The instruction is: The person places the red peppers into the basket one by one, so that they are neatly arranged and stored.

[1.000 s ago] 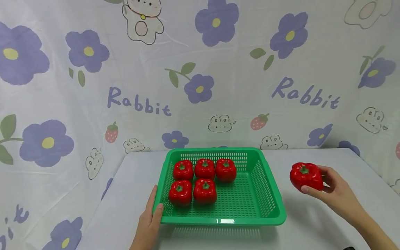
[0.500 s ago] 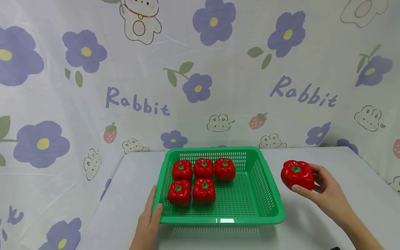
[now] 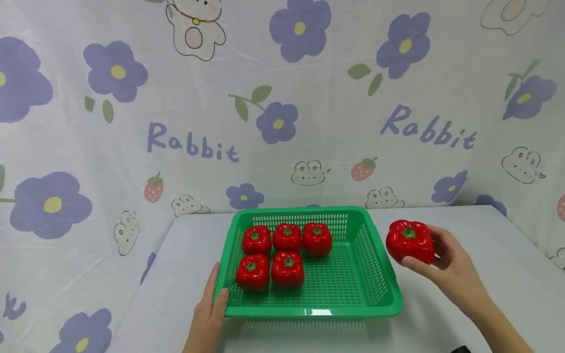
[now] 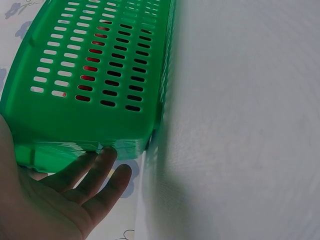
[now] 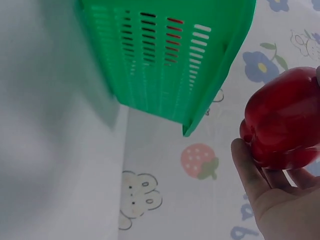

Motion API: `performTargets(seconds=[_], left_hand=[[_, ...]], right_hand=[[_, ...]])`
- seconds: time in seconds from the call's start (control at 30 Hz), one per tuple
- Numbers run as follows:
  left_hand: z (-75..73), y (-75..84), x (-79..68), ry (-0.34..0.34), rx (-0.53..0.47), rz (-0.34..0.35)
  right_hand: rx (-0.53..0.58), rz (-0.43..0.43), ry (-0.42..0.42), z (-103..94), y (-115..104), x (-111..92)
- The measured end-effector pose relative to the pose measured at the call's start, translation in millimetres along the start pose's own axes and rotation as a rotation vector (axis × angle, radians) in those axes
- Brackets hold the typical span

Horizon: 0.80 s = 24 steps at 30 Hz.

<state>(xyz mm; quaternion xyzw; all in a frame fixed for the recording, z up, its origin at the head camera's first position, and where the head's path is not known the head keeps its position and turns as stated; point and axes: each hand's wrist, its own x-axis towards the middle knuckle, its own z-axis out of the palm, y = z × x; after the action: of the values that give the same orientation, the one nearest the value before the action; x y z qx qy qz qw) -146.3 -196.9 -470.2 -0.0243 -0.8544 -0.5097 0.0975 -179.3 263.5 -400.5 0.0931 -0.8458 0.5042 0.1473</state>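
Note:
My right hand (image 3: 454,274) holds a red bell pepper (image 3: 410,242) with a green stem, thumb in front and fingers behind. The pepper is up off the table, just right of the green plastic basket (image 3: 384,311). In the right wrist view the bell pepper (image 5: 285,120) sits at the fingers, apart from the basket wall (image 5: 165,95). Several more bell peppers (image 3: 288,269) stand stem up in the basket's left and middle. My left hand (image 3: 207,311) rests at its front left corner, thumb on the rim; in the left wrist view its extended fingers (image 4: 102,167) lie along the outer side.
The basket stands on a white table (image 3: 176,274). A white cloth (image 3: 265,162) printed with purple flowers and rabbits hangs behind. A small dark object (image 3: 461,349) shows at the bottom edge, near the right forearm.
My right hand has moved left and slightly up with the bell pepper, bringing it close to the basket's right rim. The left hand and the peppers in the basket stay put.

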Motion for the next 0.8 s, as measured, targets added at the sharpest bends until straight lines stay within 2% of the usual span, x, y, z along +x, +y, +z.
performTargets(seconds=[0.2, 0.43, 0.6, 0.8], left_hand=[[-1.6, -0.4, -1.7, 0.005, -0.002, 0.001], [-1.2, -2.3, -1.8, 0.004, -0.002, 0.001], [-0.1, -3.3, -1.1, 0.004, -0.005, 0.004], [-0.2, -1.1, -0.4, -0.006, 0.004, -0.02]], right_hand=[[0.099, 0.017, -0.037, 15.9, -16, -1], [0.234, 0.109, -0.095, 55.0, -39, -8], [0.259, 0.151, -0.131, 79.8, -52, -8], [0.252, 0.223, -0.122, 94.8, -57, -1]])
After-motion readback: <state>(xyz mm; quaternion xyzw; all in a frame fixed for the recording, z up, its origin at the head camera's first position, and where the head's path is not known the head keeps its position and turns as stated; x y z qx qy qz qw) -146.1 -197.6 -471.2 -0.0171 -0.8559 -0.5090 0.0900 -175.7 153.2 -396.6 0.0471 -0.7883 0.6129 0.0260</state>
